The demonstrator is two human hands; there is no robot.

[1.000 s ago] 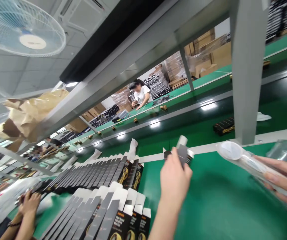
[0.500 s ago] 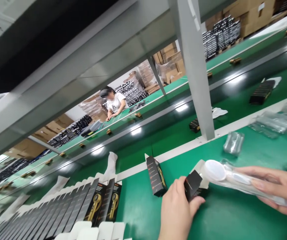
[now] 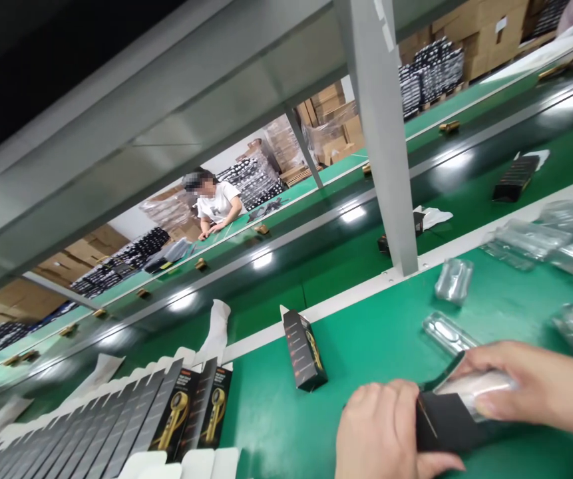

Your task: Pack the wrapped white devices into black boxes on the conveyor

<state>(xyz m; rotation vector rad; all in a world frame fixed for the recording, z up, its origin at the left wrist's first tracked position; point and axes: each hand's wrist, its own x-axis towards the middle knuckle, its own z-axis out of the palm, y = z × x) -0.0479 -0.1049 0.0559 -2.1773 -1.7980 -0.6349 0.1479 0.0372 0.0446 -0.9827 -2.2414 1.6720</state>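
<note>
My left hand (image 3: 379, 429) is wrapped round a black box (image 3: 443, 420) at the lower right of the head view, just above the green bench. My right hand (image 3: 526, 379) grips a shower head in clear plastic packing (image 3: 486, 389), with one end inside the box's open mouth. The part within the box is hidden. Left of my hands, another black box (image 3: 303, 349) with a gold shower head printed on its side stands on the green surface. A clear plastic shell (image 3: 446, 332) lies just beyond my right hand.
A long row of black boxes (image 3: 136, 406) with white flaps up fills the lower left. More clear shells (image 3: 530, 239) lie at right. A grey post (image 3: 388, 146) rises from the bench edge. Boxes (image 3: 516, 176) and gold parts (image 3: 450, 126) lie on belts beyond. A person (image 3: 219, 203) works across.
The packed shower head has moved left and down from outside the box to partly inside it. My left hand and the box have shifted right and downward. The view has turned slightly.
</note>
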